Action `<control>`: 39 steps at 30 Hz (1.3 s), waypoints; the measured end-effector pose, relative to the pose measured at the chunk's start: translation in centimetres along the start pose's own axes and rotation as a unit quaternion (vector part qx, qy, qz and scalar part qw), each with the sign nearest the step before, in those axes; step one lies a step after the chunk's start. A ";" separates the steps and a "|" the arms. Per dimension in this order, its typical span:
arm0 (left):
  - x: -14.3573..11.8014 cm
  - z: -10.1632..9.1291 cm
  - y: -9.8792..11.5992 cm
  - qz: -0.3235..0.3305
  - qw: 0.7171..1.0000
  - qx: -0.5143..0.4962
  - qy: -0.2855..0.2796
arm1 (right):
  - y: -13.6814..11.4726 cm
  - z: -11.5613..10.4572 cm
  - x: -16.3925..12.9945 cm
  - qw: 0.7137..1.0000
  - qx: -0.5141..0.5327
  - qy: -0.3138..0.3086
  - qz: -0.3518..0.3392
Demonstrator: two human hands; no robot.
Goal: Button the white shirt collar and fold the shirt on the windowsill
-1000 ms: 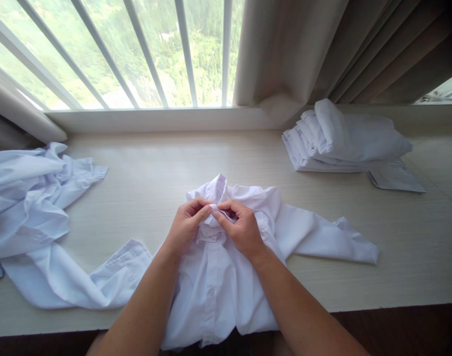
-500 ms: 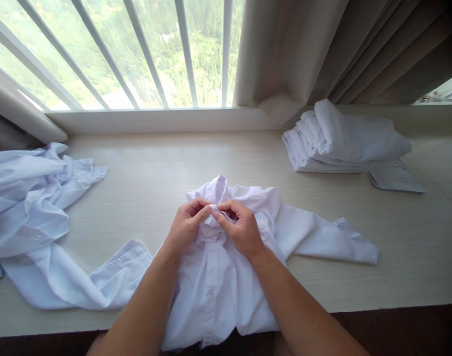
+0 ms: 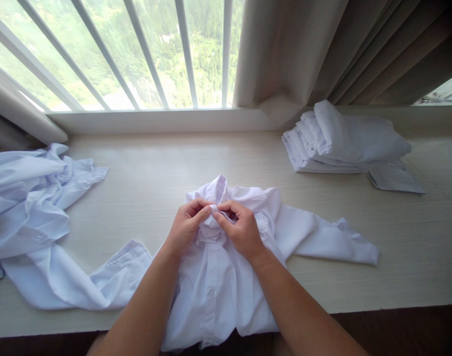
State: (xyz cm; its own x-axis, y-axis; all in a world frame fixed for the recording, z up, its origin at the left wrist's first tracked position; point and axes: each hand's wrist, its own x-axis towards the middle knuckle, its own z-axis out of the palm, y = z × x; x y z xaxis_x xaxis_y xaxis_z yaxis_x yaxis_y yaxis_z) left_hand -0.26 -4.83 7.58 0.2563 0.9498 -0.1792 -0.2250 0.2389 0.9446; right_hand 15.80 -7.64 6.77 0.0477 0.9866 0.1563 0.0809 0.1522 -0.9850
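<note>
The left hand [image 3: 186,225] and the right hand [image 3: 237,228] are brought together fingertip to fingertip over the neck of a white shirt [image 3: 218,282]; each is pinched narrow on a small fold of the soft cotton at the collar [image 3: 215,194], thumbs and forefingers closed on the cloth just above a small round button [image 3: 207,232]. The shirt is laid front-up at the near middle of the pale wood-grain counter [image 3: 166,163]; its placket runs toward the near edge, where the hem hangs over, and its collar stands up in a soft peak on the far side of the hands. One sleeve [image 3: 329,242] is spread to the right in a long, creased taper; the other [image 3: 92,282] trails to the left in a loose curve, its cuff flat on the surface.

At the far left a rumpled heap of white cloth [image 3: 29,198] is seen — thin, faintly bluish, deeply wrinkled; it touches or overlaps the left sleeve, which of the two cannot be told. At the far right a stack of folded white garments [image 3: 344,141] is set in smooth rounded layers, with a flat folded paper [image 3: 396,178] just beside it. Beyond the counter a white sill, slanting white window bars [image 3: 144,49] and heavy beige curtains [image 3: 322,49] in vertical pleats are seen.
</note>
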 end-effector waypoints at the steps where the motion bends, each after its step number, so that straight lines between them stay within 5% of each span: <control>1: 0.0 -0.1 -0.1 0.000 1.000 0.000 -0.001 | 0.0 0.0 0.0 1.000 -0.002 0.000 0.001; 39: 0.0 -0.2 -0.2 -0.008 1.000 -0.005 -0.002 | -0.2 -0.1 -0.1 1.000 -0.019 -0.005 -0.009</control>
State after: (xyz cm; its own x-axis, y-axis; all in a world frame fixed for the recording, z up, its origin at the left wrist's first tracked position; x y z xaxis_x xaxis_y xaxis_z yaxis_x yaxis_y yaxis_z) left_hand -0.40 -4.83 7.31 0.2638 0.9449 -0.1938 -0.2299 0.2567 0.9387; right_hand 15.89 -7.79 6.95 0.0361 0.9844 0.1725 0.1195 0.1671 -0.9787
